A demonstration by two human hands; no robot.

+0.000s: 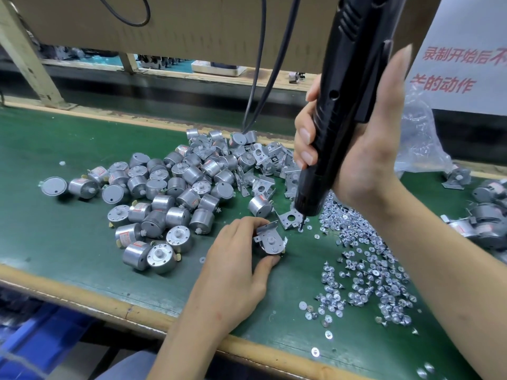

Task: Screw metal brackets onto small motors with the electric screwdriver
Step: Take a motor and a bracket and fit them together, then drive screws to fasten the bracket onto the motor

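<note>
White sign (463, 37) showing red writing 录制开始后不 and 关的动作, clear bag (436, 149) holding metal parts (417, 133), right hand (365, 157) gripping the screwdriver (340, 105), left hand (236, 270) pinching a motor (271, 242) on the bench (55, 231)

The black electric screwdriver (343, 105) tilts bit-down at the far edge of the scattered screws (362, 264). Left of its bit, a bracket (270, 237) sits on a silver motor (267, 250).

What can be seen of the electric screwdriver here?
The electric screwdriver is a long black tool, plastic-looking, with vent ribs near its top, a side lever and a darker collar above a thin bit. The right hand grips its middle, fingers wrapped round the body. It is tilted, bit down, tip at the edge of the loose screws on the green mat, apart from the bracketed motor in the left hand.
</note>
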